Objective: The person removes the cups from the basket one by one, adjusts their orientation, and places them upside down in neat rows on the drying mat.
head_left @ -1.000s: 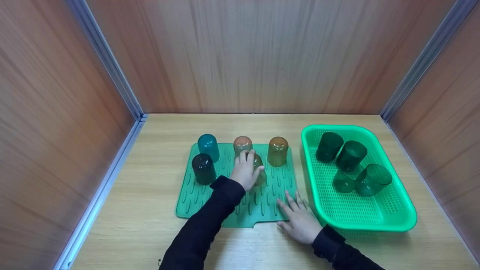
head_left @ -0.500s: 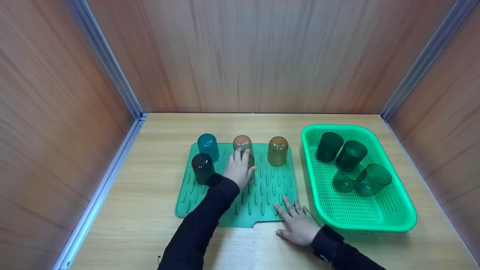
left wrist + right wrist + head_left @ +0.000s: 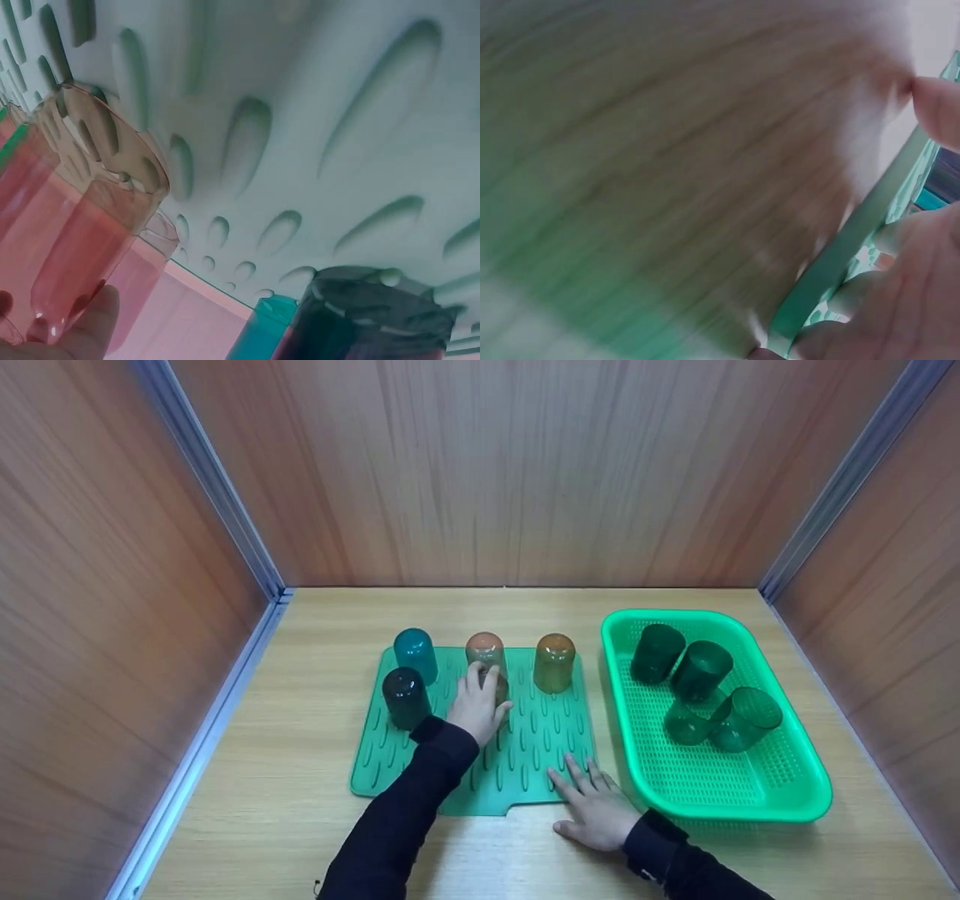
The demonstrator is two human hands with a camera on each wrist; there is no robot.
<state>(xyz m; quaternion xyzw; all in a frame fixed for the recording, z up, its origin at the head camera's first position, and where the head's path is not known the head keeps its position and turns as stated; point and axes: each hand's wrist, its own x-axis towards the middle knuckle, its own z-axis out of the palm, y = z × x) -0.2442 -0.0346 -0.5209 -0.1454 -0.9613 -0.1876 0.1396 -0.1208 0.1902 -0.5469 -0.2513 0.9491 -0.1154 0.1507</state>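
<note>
My left hand (image 3: 475,708) grips an upside-down amber-pink glass (image 3: 86,232) at the middle of the green ribbed drying mat (image 3: 529,765). From the head view the hand hides most of it. Just behind it a pinkish glass (image 3: 485,649) stands upside down. To the left are a blue glass (image 3: 415,654) and a dark glass (image 3: 406,699), and to the right an amber glass (image 3: 554,664), all bottoms up on the mat. My right hand (image 3: 598,814) lies with spread fingers across the mat's front right edge, fingertips on the mat.
A green plastic basket (image 3: 739,812) stands to the right of the mat. Inside it several glasses lean or lie, among them a dark one (image 3: 658,654) and a clear-looking one (image 3: 753,716). Wooden walls (image 3: 525,472) enclose the table on the left, back and right.
My left hand has moved left with the glass, from the mat's centre to a place in front of the pinkish glass. The right hand has slid slightly back toward the front edge.
</note>
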